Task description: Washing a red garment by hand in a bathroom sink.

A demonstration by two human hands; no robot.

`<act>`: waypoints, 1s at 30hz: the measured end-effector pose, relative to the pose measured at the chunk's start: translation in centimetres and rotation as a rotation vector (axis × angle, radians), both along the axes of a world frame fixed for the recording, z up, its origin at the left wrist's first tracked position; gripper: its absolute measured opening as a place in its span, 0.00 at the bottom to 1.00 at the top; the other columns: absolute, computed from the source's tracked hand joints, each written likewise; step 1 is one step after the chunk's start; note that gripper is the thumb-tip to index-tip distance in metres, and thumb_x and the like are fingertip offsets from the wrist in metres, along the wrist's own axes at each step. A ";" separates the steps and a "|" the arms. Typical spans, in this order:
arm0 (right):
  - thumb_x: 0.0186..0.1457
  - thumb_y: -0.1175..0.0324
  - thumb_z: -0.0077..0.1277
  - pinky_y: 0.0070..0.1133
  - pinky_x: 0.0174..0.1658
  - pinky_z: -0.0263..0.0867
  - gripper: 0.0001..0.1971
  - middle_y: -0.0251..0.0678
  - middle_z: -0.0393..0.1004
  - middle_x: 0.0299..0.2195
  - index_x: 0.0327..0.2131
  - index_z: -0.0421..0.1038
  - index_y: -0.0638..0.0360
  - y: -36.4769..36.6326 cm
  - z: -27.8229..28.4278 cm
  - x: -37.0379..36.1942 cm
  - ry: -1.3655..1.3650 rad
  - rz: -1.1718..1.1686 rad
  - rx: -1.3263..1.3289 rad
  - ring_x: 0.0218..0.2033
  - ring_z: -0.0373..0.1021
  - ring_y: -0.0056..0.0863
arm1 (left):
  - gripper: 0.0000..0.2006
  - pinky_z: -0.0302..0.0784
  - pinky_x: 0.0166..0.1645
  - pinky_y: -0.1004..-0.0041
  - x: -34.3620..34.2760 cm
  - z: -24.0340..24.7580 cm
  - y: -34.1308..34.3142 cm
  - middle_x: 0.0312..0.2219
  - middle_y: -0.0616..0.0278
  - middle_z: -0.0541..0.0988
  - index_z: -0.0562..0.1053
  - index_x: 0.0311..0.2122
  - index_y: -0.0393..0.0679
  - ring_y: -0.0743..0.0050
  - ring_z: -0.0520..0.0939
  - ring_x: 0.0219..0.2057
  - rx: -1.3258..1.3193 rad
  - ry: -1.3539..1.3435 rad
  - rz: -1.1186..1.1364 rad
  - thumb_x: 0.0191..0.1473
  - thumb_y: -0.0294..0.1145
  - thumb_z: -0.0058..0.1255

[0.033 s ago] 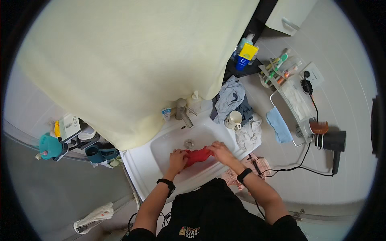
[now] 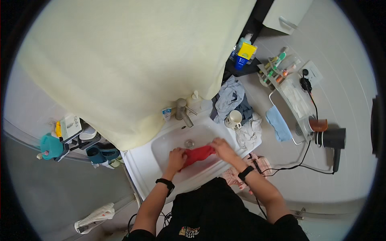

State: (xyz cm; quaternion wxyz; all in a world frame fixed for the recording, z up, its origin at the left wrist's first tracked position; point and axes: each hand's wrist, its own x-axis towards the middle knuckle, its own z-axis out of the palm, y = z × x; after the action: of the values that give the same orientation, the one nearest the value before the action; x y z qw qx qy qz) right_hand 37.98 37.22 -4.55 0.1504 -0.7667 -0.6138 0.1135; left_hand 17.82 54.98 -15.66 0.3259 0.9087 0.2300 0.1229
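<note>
A wet-looking red cloth (image 2: pixel 199 155) stretches between my two hands over the white sink basin (image 2: pixel 161 146). My left hand (image 2: pixel 177 158) is closed on the cloth's left end, with some of the fabric hanging below the fingers. At the other end my right hand (image 2: pixel 222 148) pinches the cloth's upper right edge; the fingertips are slightly blurred. Behind the cloth lies the metal drain (image 2: pixel 189 143), and the tap (image 2: pixel 183 112) stands at the back of the basin. A pinkish tint shows in the basin below the cloth.
Right of the basin sit grey clothes (image 2: pixel 231 98), a white mug (image 2: pixel 233 119) and a crumpled white cloth (image 2: pixel 249 134). A small tube (image 2: pixel 166 114) stands left of the tap. A hair dryer (image 2: pixel 333 140) with black cable hangs on the right wall. A pale curtain (image 2: pixel 132 60) hangs behind.
The red cloth is pulled out longer and flatter between my hands. My right hand has shifted a little up and to the right; my left hand is nearly still.
</note>
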 end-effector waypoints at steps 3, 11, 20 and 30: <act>0.45 0.80 0.46 0.33 0.47 0.65 0.19 0.41 0.70 0.36 0.43 0.73 0.53 1.8 5.4 2.0 -0.050 0.036 0.230 0.43 0.67 0.44 | 0.11 0.72 0.40 0.58 -0.2 7.7 2.8 0.32 0.53 0.77 0.76 0.39 0.43 0.50 0.76 0.33 -0.163 -0.256 -0.009 0.48 0.28 0.52; 0.43 0.81 0.48 0.29 0.35 0.69 0.17 0.38 0.69 0.30 0.38 0.74 0.53 5.9 26.8 4.8 -0.303 0.098 0.737 0.33 0.70 0.38 | 0.11 0.75 0.37 0.72 -0.3 33.6 8.2 0.30 0.52 0.79 0.75 0.43 0.40 0.67 0.80 0.29 0.331 -0.573 0.022 0.57 0.20 0.45; 0.51 0.79 0.41 0.28 0.38 0.69 0.14 0.40 0.75 0.32 0.38 0.74 0.56 5.1 37.3 6.3 -0.210 0.210 0.960 0.33 0.72 0.42 | 0.04 0.71 0.30 0.80 -0.6 47.0 4.2 0.22 0.60 0.77 0.76 0.34 0.37 0.80 0.73 0.22 0.416 -0.613 0.195 0.55 0.24 0.53; 0.56 0.69 0.43 0.25 0.29 0.69 0.13 0.48 0.76 0.31 0.42 0.74 0.60 2.8 13.7 7.6 0.633 0.235 -0.137 0.24 0.73 0.38 | 0.05 0.72 0.33 0.57 -3.1 24.5 1.4 0.24 0.43 0.76 0.74 0.32 0.42 0.42 0.78 0.28 0.002 0.181 -0.001 0.49 0.26 0.48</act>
State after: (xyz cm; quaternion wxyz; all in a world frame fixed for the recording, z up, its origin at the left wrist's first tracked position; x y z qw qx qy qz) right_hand 45.59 40.03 9.15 0.2674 -0.6259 -0.6116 0.4033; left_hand 14.69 56.37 8.85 0.3028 0.9166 0.2578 0.0404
